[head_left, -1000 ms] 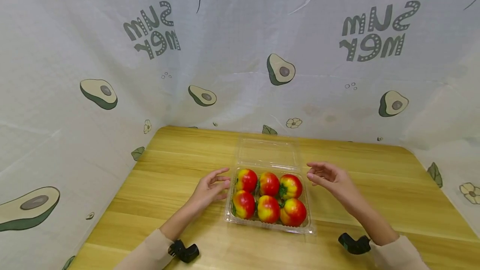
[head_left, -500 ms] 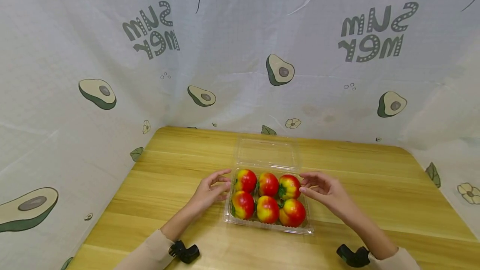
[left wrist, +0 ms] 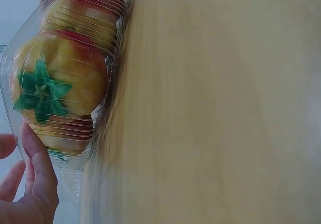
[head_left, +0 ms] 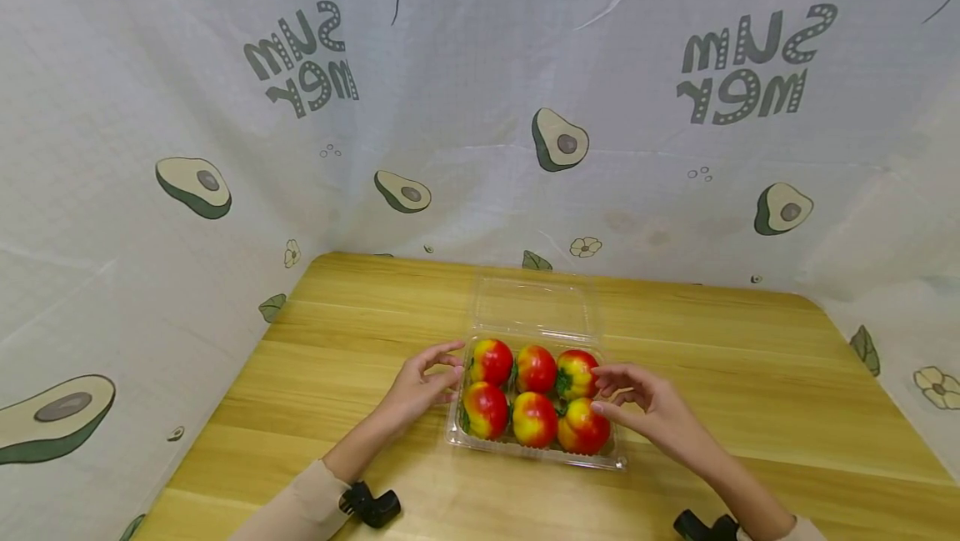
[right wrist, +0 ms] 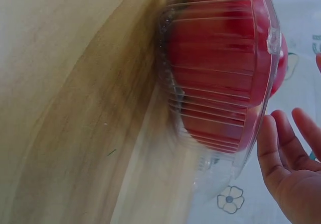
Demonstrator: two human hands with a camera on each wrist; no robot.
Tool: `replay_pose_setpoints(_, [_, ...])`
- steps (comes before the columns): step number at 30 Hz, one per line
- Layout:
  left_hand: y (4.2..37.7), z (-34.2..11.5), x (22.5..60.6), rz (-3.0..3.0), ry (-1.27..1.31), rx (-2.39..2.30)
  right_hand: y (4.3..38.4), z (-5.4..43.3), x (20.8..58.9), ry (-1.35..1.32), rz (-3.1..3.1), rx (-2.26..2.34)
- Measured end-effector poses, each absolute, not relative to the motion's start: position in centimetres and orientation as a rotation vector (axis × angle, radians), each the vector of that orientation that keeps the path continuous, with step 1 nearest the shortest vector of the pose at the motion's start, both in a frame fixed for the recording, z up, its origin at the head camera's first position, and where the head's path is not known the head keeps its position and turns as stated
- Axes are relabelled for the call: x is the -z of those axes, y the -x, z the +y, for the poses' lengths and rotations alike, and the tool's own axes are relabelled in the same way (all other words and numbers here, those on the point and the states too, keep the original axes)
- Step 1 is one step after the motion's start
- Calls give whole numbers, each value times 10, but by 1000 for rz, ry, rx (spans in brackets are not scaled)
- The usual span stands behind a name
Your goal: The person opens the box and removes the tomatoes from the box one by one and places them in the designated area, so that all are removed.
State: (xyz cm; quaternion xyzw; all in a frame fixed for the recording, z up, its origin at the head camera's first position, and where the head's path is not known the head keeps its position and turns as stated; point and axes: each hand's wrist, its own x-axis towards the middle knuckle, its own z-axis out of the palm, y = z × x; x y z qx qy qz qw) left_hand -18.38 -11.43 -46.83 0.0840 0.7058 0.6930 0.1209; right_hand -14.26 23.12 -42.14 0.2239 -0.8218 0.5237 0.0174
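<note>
A clear plastic clamshell box (head_left: 536, 455) stands on the table with its lid (head_left: 536, 306) folded back. Two rows of red-and-yellow fruits (head_left: 536, 419) fill it; a green star-shaped leafy top shows through the wall in the left wrist view. My left hand (head_left: 420, 383) is at the box's left side, fingers relaxed, one fingertip (left wrist: 26, 129) right at the rim. On the other side, my right hand (head_left: 648, 403) reaches over the right edge with loosely bent fingers. Its fingertips overlap the rightmost fruits in the head view; the right wrist view shows fingers (right wrist: 268, 141) beside the rim.
The wooden table (head_left: 360, 308) extends around the box on all sides. A pale curtain (head_left: 465, 107) printed with avocados hangs behind and at both sides. Black wrist-worn devices sit at the left sleeve (head_left: 300, 499) and the right wrist.
My right hand has moved left and then toward me, from beyond the box's right side to its right rim. The left hand, box and fruits stay nearly in place.
</note>
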Motion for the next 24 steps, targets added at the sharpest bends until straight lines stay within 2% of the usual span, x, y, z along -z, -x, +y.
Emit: replay_pose_setpoints(24, [184,-114,470,2055,-241,-2017,131,226,432,-731,-2598,-1353])
